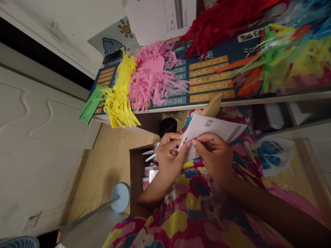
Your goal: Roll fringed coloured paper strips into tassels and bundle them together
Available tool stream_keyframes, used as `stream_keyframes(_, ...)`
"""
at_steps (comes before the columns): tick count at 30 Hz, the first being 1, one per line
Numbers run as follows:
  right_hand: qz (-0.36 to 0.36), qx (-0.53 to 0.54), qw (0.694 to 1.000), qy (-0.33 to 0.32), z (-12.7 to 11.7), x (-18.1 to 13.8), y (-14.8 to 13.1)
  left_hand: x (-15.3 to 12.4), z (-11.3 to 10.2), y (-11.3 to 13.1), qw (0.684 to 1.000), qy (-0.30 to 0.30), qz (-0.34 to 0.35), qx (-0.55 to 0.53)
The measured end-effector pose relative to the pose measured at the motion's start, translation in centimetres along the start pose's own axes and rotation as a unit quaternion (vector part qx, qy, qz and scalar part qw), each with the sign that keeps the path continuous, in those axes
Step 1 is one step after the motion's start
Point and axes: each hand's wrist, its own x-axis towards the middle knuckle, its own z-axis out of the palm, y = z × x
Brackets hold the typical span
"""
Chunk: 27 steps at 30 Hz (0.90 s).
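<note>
Over my lap, both hands hold a white printed card [214, 125] that looks like folded paper or a flat packet. My left hand [170, 153] grips its near left edge, thumb on top and fingers behind. The thumb and forefinger of my right hand [216, 155] pinch at the same edge, close to the left thumb. A small dark hole or mark shows near that edge. Behind the card a tan, leaf-shaped piece [212, 106] sticks out towards the desk; what it belongs to is hidden.
On the desk lie pink fringed paper [152, 79], yellow fringe [120, 93], green fringe [91, 103], red strips [222, 24] and multicoloured strips [274, 62]. A white printed stack [160, 20] stands behind. Below are an open cardboard box [136, 172], a plastic bag [276, 155] and a round-based stand [121, 198].
</note>
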Motion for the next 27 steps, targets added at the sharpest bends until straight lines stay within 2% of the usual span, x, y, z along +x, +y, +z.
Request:
stream_keyframes(3, -0.034, -0.078, 0.996, 0.014, -0.8, 0.8, 1.0, 0.0, 0.0, -0.2, 1.000, -0.004, 0.005, 0.008)
stream_keyframes(7, -0.066, -0.189, 0.979, 0.049, -3.2, 2.6, 2.5, 0.0, -0.4, -0.7, 1.000, 0.004, 0.006, 0.000)
stream_keyframes(8, -0.098, -0.211, 0.970, 0.075, -3.9, 3.0, 2.5, 0.1, -0.5, -0.7, 1.000, 0.000, 0.004, -0.001)
stream_keyframes(10, -0.208, -0.249, 0.939, 0.117, -5.2, 3.7, 1.9, 0.4, -0.7, -0.7, 1.000, -0.020, 0.011, -0.005)
stream_keyframes(11, -0.270, -0.269, 0.918, 0.114, -5.6, 3.9, 1.3, 0.5, -0.9, -0.5, 0.999, -0.033, 0.022, -0.008)
stream_keyframes(13, -0.371, -0.303, 0.876, 0.056, -6.1, 4.3, -0.1, 0.9, -1.0, -0.2, 0.997, -0.054, 0.055, -0.012)
stream_keyframes(15, -0.417, -0.308, 0.855, -0.003, -6.1, 4.6, -1.4, 1.3, -1.1, 0.3, 0.993, -0.067, 0.092, -0.009)
stream_keyframes(18, -0.428, -0.286, 0.857, -0.020, -6.0, 5.1, -2.4, 1.8, -1.2, 0.9, 0.987, -0.078, 0.142, -0.006)
stream_keyframes(23, -0.440, -0.315, 0.840, -0.038, -6.0, 5.1, -2.4, 2.3, -1.4, 1.2, 0.973, -0.109, 0.204, 0.009)
stream_keyframes(27, -0.398, -0.281, 0.871, -0.066, -6.2, 4.4, -2.6, 2.5, -1.5, 1.5, 0.972, -0.129, 0.190, 0.052)
